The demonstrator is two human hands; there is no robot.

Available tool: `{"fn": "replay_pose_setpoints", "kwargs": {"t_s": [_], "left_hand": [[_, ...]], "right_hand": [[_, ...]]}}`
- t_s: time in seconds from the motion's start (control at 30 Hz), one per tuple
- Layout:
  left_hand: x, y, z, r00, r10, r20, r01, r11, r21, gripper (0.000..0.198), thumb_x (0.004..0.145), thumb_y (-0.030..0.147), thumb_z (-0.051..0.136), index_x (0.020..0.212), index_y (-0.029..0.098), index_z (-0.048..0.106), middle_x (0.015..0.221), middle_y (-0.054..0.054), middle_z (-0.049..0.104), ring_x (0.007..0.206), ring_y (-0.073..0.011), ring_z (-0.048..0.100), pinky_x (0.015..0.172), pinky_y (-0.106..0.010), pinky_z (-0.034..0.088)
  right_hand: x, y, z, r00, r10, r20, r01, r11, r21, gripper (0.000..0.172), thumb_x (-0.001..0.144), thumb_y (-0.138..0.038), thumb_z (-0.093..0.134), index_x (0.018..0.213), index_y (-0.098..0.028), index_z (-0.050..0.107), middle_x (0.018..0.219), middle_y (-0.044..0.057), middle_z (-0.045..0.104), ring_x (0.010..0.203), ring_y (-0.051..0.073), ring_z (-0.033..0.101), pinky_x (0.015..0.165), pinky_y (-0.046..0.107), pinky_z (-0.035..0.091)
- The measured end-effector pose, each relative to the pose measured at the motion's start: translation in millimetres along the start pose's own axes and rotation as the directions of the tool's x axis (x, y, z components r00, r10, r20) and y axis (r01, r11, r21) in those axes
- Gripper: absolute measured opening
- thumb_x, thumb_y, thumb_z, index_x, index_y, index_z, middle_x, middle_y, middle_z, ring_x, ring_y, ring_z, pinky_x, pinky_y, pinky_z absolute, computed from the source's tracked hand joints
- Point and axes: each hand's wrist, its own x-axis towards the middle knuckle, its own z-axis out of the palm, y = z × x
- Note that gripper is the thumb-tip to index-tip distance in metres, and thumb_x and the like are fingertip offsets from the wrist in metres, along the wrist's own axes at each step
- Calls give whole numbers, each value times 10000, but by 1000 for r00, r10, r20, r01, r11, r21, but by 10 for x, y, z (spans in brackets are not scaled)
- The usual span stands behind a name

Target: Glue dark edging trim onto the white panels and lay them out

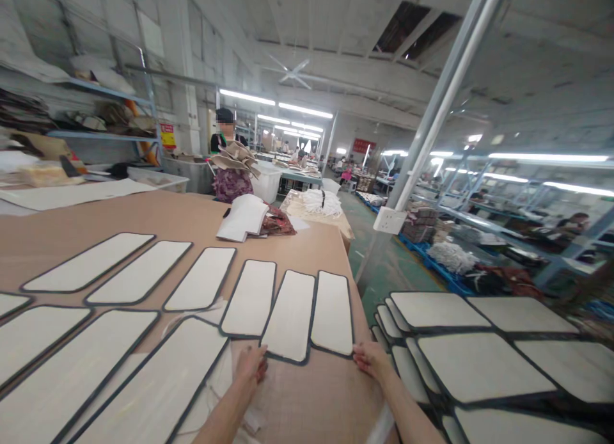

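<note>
White panels with dark edging lie in rows on a brown-covered table (307, 393). My left hand (252, 362) is at the near edge of one white panel (289, 316), fingers curled by its lower left corner. At the lower right corner of the rightmost panel (332, 313) is my right hand (370, 357), its fingers bent together near the dark edging. Whether either hand grips a panel is too small to tell. Larger panels (158, 380) lie to the left, over some thin white material.
Stacked edged panels (484, 367) stand right of the table. A metal post (426, 137) with a socket box (389, 220) rises beyond its right edge. Folded white pieces (242, 217) lie at the far side. A person (233, 156) stands behind, holding brown material.
</note>
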Motion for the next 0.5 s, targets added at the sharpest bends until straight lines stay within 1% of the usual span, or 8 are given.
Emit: {"fn": "replay_pose_setpoints", "kwargs": {"t_s": [0.1,0.17,0.23,0.27,0.33,0.43,0.5], "left_hand": [[22,34,33,1000,4,9,-4,999,48,119,729,146,605,718,181,493,536,25,513,463,-132,501,419,-208,374],[37,67,39,999,20,44,-23,998,66,101,719,118,601,664,161,528,476,32,495,419,-119,471,388,-192,343],[44,96,32,995,45,93,-52,996,70,73,693,75,602,659,138,588,436,40,488,380,-104,439,359,-178,303],[41,107,25,991,60,118,-68,995,67,81,676,50,602,689,126,624,426,43,493,363,-97,424,346,-172,279],[24,115,13,984,86,159,-95,994,52,203,641,2,611,802,105,679,432,46,522,343,-83,409,331,-165,250],[-25,90,12,975,112,189,-117,993,15,372,606,-40,642,953,85,690,453,55,550,341,-71,427,333,-160,268],[-67,58,25,973,125,196,-126,992,-10,411,606,-58,656,994,75,681,468,56,562,348,-67,449,336,-157,287]], "right_hand": [[70,-16,52,998,46,37,-44,998,-55,265,873,-316,577,1088,-162,551,1025,50,590,807,156,597,664,322,536],[110,-14,74,997,45,70,-40,997,-63,250,876,-310,572,1077,-163,553,1006,45,593,782,146,594,645,307,533],[140,-18,66,994,23,109,-17,998,-55,201,884,-298,560,1041,-172,565,971,35,597,741,126,584,617,278,524],[150,-25,49,991,9,132,-3,999,-48,181,886,-290,559,1022,-172,570,947,28,598,717,117,578,599,265,517],[156,-46,-6,984,-15,178,21,999,-32,158,882,-274,566,993,-162,573,895,13,595,669,102,563,562,242,503],[131,-73,-109,973,-33,229,36,999,-10,163,874,-268,580,981,-144,571,849,-1,585,627,93,549,529,230,488],[100,-71,-161,966,-55,251,50,998,26,171,876,-284,578,975,-146,573,852,2,589,631,96,553,536,236,492]]}}
